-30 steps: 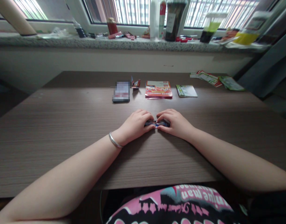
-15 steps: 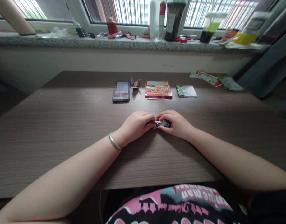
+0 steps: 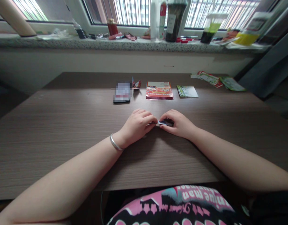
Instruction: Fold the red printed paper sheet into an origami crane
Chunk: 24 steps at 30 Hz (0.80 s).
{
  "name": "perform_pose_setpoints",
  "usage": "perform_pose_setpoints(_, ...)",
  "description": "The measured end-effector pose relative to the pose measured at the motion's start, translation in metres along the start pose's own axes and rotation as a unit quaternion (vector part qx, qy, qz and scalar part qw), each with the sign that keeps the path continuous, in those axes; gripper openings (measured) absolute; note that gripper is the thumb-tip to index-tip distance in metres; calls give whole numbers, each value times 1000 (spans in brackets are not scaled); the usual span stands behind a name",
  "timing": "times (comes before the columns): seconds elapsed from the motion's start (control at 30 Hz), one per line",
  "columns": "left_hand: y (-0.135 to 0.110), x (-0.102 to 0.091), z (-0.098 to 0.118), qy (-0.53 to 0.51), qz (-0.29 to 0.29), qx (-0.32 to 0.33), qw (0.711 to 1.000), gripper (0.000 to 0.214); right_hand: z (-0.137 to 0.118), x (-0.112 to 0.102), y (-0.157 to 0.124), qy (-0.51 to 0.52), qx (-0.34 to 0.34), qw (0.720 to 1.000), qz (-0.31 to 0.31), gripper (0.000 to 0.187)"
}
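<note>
My left hand [image 3: 137, 125] and my right hand [image 3: 178, 123] meet at the middle of the brown wooden table [image 3: 64, 125]. Both are curled, fingertips pinching a small folded piece of dark blue printed paper [image 3: 164, 123] that lies low on the tabletop between them. Most of the paper is hidden under my fingers. A silver bangle [image 3: 115, 143] circles my left wrist.
Farther back lie a phone [image 3: 121, 92], a small folded paper figure [image 3: 136, 83], a red stack of leaflets [image 3: 159, 90], a green-white stack [image 3: 187, 91] and loose leaflets [image 3: 211, 78] at the far right. Bottles and clutter line the windowsill [image 3: 125, 43].
My fingers have shifted on the folded paper: the left hand has closed in over its left part, so less of the paper shows. The arms have barely moved.
</note>
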<state>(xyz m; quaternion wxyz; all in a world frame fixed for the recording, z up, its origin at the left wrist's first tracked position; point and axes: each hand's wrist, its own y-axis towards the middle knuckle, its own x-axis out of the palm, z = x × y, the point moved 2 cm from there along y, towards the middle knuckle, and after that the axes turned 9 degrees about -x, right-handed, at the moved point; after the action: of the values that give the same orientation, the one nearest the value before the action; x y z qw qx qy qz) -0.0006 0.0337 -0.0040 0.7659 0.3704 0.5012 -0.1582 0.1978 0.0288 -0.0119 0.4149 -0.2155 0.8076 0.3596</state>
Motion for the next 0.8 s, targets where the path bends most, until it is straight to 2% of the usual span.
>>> perform_pose_setpoints(0.13,-1,-1,0,17,15,13,1000,12,-2,-3,0,-1,-33,999,-26,24)
perform_pose_setpoints(0.23,-1,-1,1,28,18,25,999,15,-2,-4,0,1,-32,999,-33,23)
perform_pose_setpoints(0.43,-1,2,-1,18,-11,6,1000,15,1,-2,0,-3,-29,1000,-7,16)
perform_pose_setpoints(0.8,-2,7,-1,-16,-45,35,998,17,7,2,2,-16,-14,999,31,9)
